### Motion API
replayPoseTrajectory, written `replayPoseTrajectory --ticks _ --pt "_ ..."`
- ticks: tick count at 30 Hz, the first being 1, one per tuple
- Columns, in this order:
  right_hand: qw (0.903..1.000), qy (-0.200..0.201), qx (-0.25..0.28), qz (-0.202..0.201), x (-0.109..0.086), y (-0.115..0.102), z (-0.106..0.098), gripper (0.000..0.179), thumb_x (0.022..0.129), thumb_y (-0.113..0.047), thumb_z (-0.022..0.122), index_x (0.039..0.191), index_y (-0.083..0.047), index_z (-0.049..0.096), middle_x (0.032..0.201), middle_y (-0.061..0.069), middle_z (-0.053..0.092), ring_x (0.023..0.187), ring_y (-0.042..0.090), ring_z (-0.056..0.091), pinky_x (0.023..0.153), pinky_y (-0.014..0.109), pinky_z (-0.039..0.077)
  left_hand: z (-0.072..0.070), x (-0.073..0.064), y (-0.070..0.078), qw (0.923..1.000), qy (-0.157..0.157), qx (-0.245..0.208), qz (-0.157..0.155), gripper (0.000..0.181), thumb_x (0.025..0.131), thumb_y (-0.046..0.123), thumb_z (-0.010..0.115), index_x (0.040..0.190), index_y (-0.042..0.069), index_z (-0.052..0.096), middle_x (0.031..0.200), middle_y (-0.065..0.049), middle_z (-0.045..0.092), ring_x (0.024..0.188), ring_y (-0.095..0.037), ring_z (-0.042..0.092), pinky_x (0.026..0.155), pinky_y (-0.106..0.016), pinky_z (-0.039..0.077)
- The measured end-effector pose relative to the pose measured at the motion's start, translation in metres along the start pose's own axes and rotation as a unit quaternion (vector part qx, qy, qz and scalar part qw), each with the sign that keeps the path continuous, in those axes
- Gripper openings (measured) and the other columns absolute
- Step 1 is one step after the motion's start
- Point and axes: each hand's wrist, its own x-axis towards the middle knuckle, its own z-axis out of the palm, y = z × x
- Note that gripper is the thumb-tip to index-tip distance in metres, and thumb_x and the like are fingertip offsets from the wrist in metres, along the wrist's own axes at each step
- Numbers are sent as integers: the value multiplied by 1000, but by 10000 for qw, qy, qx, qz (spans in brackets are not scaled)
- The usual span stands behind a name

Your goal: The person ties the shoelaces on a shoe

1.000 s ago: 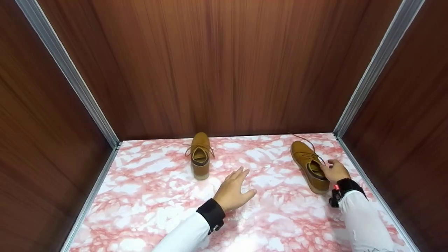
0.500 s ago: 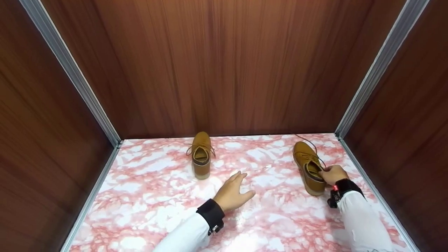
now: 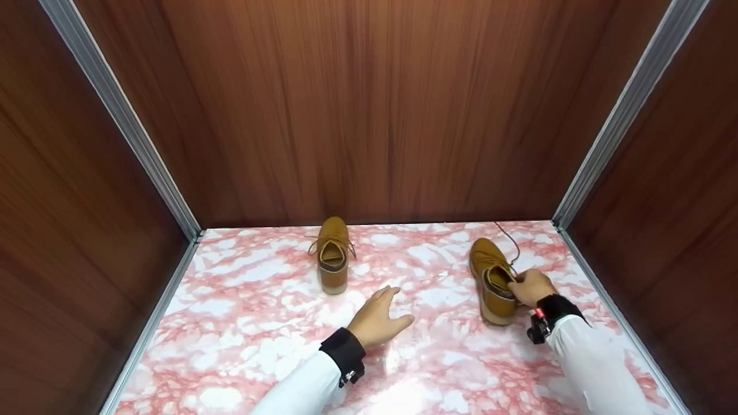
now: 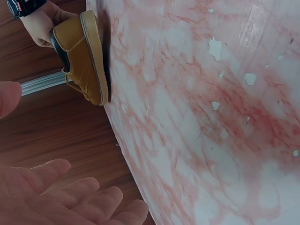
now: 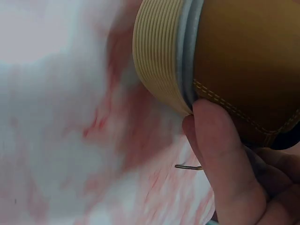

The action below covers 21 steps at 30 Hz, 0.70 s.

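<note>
The right-hand tan lace-up shoe (image 3: 490, 276) stands toe away on the right part of the marbled surface. My right hand (image 3: 531, 287) grips its right side by the collar. Up close in the right wrist view, the thumb (image 5: 220, 140) lies against the brown heel leather (image 5: 248, 56), just above the ridged sole (image 5: 157, 51); the other fingers are partly hidden. A second tan shoe (image 3: 332, 256), with a tied bow, stands further left near the back wall. My left hand (image 3: 377, 323) hovers between the shoes with fingers extended, touching neither.
A pink-and-white marbled tabletop (image 3: 242, 334) lies under everything. Brown wood-grain panels (image 3: 357, 115) close off the back and both sides, joined by grey metal corner posts (image 3: 617, 115). One loose shoelace (image 3: 510, 239) trails from the right shoe towards the back wall.
The right shoe has moved left and slightly nearer, its toe turning a little straighter, with my right hand moving along. My left hand has barely shifted; the left shoe stays put.
</note>
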Motion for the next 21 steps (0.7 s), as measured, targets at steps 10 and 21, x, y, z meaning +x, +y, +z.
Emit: replayPoseTrajectory --ticks 10,21 --pt "9989 -54 148 -438 -15 -49 27 47 96 -19 61 130 14 63 124 33 69 111 40 67 97 50 57 0 -2 -11 9999 8 -40 -156 75 95 50 67 153 8 48 159 -17 49 149 -35 47 123 -50 39" --pt "9953 -30 728 -640 -34 -89 73 48 94 -13 63 137 7 62 115 24 74 98 27 70 83 37 59 0 -5 -21 9993 64 -242 -288 74 96 52 65 151 6 50 152 -21 56 143 -37 53 119 -51 42"
